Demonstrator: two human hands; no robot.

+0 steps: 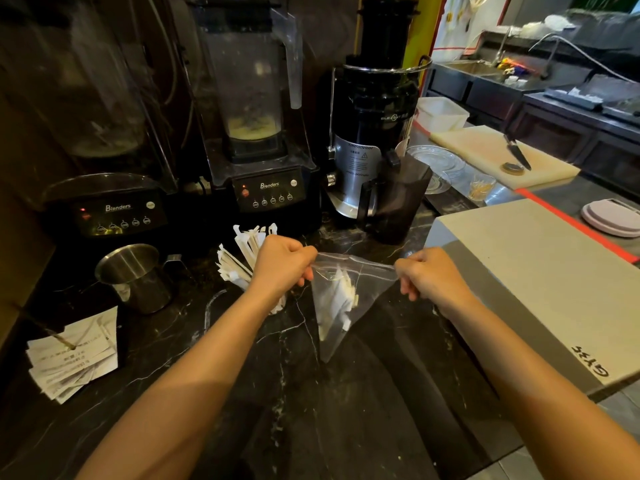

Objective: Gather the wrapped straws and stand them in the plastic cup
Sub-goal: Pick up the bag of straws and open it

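A clear plastic bag [349,271] hangs above the dark marble counter, stretched between my two hands. My left hand [282,263] pinches its left top corner and my right hand [427,275] pinches its right top corner. Several white wrapped straws [337,301] lie inside the bag, slanting toward its lower point. Behind my left hand, more wrapped straws [239,256] stand fanned out in a plastic cup [278,308], which my left wrist mostly hides.
Two blenders [266,188] and a black juicer [374,133] line the back of the counter. A steel jug [136,275] stands at left, paper slips [72,358] lie near the front left, and a grey box [540,282] rises at right.
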